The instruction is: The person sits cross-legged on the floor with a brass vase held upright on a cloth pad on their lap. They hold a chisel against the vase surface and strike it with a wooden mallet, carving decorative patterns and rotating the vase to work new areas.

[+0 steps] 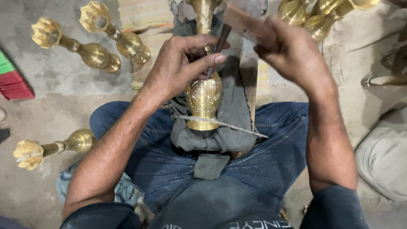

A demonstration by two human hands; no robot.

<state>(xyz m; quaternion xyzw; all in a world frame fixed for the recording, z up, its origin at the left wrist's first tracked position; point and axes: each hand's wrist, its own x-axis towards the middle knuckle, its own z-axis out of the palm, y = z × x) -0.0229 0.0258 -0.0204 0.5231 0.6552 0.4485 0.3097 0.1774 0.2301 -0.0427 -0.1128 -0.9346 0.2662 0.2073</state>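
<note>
Brass vase (204,99) lies on grey cloth (231,110) across the lap, dead centre, cord (220,123) over its base. Left hand (180,63) pinches a chisel (217,50) on the vase body. Right hand (288,51), 1 o'clock, closed on a blurred tool (237,19). More vases: 10 o'clock (95,53), 8 o'clock (53,147), 1 o'clock (318,12).

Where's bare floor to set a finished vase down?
Bare floor lies left of the knee, between the two vases above and the single vase below. Top right is crowded with vases; the lap holds the vase under both hands.
</note>
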